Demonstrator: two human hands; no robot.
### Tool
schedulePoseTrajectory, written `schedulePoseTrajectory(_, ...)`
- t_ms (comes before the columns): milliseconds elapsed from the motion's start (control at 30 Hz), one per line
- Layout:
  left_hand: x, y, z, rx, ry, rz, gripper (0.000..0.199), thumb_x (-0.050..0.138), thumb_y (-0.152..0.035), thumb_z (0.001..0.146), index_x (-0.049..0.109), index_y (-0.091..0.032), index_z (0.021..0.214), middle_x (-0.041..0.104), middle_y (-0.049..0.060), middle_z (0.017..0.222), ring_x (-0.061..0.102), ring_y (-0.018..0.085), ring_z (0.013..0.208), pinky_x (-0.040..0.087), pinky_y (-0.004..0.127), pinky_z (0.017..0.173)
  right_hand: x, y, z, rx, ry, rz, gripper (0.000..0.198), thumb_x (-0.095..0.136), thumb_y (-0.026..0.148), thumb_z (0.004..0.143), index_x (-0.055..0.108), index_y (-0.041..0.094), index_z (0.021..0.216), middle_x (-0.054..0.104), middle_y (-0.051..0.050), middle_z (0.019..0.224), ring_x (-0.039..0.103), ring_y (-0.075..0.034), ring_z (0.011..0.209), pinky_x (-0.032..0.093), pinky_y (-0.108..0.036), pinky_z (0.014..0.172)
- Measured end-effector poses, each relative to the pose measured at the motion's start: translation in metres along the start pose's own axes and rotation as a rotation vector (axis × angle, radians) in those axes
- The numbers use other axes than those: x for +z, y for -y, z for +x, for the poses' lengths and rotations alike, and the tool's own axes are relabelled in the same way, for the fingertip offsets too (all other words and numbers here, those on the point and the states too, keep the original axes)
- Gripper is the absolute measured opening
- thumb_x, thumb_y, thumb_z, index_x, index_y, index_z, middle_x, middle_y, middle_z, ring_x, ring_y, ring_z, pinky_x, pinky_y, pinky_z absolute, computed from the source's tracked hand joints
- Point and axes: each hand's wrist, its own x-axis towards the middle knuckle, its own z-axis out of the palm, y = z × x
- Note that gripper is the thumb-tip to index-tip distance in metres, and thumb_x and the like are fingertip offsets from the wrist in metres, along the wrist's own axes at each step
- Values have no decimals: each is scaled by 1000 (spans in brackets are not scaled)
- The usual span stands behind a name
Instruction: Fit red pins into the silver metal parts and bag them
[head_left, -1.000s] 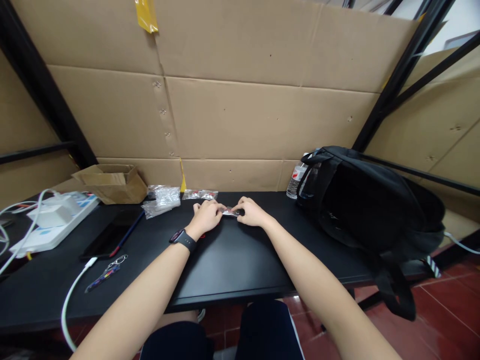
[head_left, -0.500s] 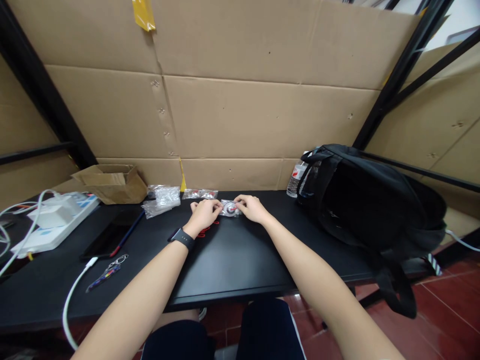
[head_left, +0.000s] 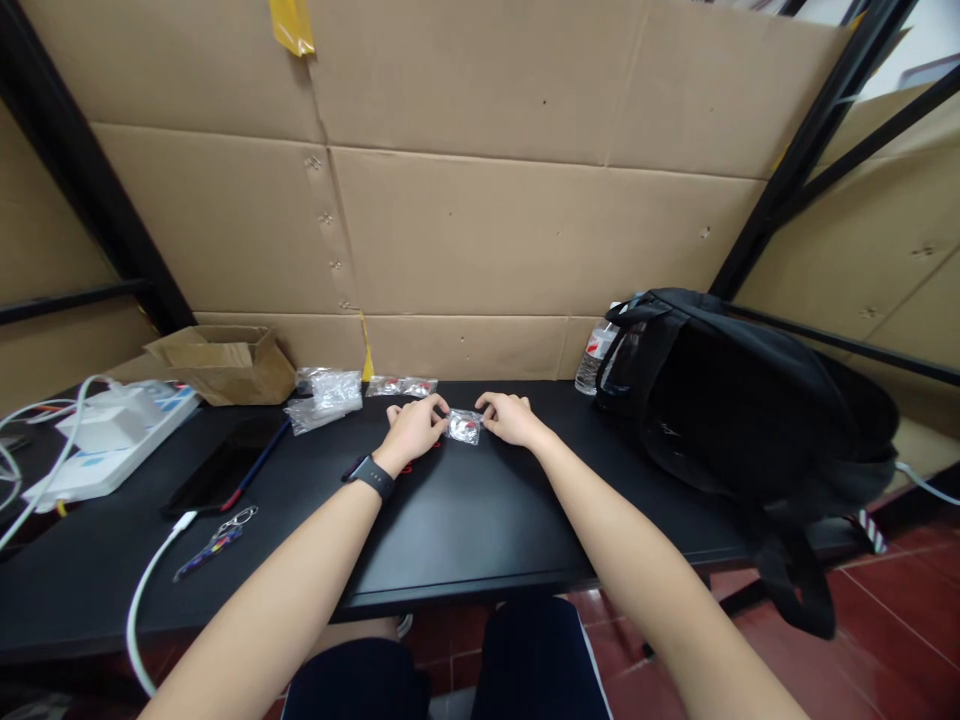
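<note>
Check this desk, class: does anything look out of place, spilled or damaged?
Nothing looks spilled or damaged. Slightly untidy: the black bag at the right has a strap dangling past the desk edge.

A black bench [head_left: 469,530] is catching a soft sheen, a creased cardboard wall [head_left: 525,235] is rising behind it, dark posts [head_left: 802,150] are slanting at both sides, and red floor tiles [head_left: 904,620] are showing below.

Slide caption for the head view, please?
Left hand and right hand flank a small clear plastic packet at a black table, black backpack to the right.
</note>
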Motion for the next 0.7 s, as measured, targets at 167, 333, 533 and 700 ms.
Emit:
schedulePoseTrajectory(167, 3, -3, 0, 3, 24, -31, 19, 62, -40, 88, 62, -29, 104, 80, -3, 88, 69, 24, 97, 26, 37, 84, 5, -3, 3, -4, 34, 91, 38, 64, 10, 79, 66, 27, 112, 78, 3, 86, 69, -18, 87, 37, -28, 75)
schedulePoseTrajectory(333, 5, -1, 1, 4, -3, -47, 49, 73, -37, 80, 52, -31, 124, 79, 0, 97, 64, 28, 113, 29, 38, 88, 6, -3, 4, -54, -14, 158, 36, 60, 10, 80, 66, 26, 111, 76, 3, 88, 67, -15, 80, 38, -25, 71)
schedulePoseTrajectory(533, -1, 4, 1, 58, -62, -142, 62, 73, -25, 81, 44, -34, 136, 79, -3, 96, 65, 26, 113, 31, 40, 93, 7, -6, 8, -174, -58, 334, 37, 60, 12, 81, 62, 23, 116, 72, 3, 86, 63, -12, 72, 42, -24, 70)
schedulePoseTrajectory(700, -4, 4, 2, 98, -14, -112, 51, 72, -21, 82, 59, -35, 129, 79, -4, 95, 67, 26, 111, 33, 39, 93, 6, -7, 6, -158, -7, 286, 35, 61, 12, 84, 63, 24, 117, 72, 3, 87, 61, -12, 71, 40, -25, 72)
